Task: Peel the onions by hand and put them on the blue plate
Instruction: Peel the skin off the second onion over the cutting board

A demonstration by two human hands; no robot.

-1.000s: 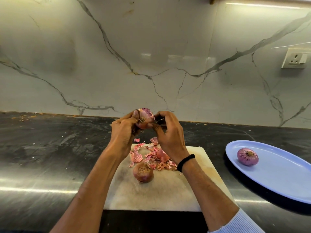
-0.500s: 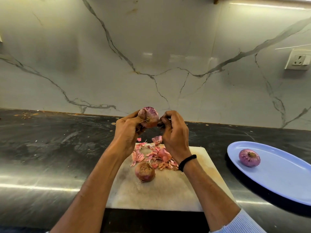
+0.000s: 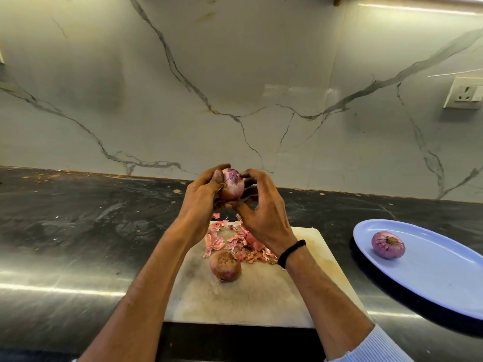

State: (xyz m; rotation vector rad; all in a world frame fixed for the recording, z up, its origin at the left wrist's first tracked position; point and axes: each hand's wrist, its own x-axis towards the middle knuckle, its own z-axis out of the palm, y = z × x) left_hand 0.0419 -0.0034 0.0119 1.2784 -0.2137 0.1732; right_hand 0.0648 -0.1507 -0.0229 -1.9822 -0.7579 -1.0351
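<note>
A partly peeled onion [image 3: 232, 184] is held up above the far end of the white cutting board [image 3: 261, 296]. My left hand [image 3: 201, 202] grips it from the left, thumb on its top. My right hand [image 3: 264, 212] curls round it from the right, thumb beneath it. An unpeeled brown onion [image 3: 225, 266] lies on the board beside a heap of pink onion skins [image 3: 235, 241]. At the right, a peeled purple onion [image 3: 388, 244] sits on the blue plate [image 3: 439, 273].
The board and plate lie on a dark stone counter [image 3: 78, 244] that runs to a marble wall. A wall socket [image 3: 465, 92] is at the upper right. Crumbs lie at the counter's far left edge [image 3: 44, 176].
My right hand has shifted from pinching at the onion's right side to cupping it, thumb now underneath. The onion has turned a little in my hands.
</note>
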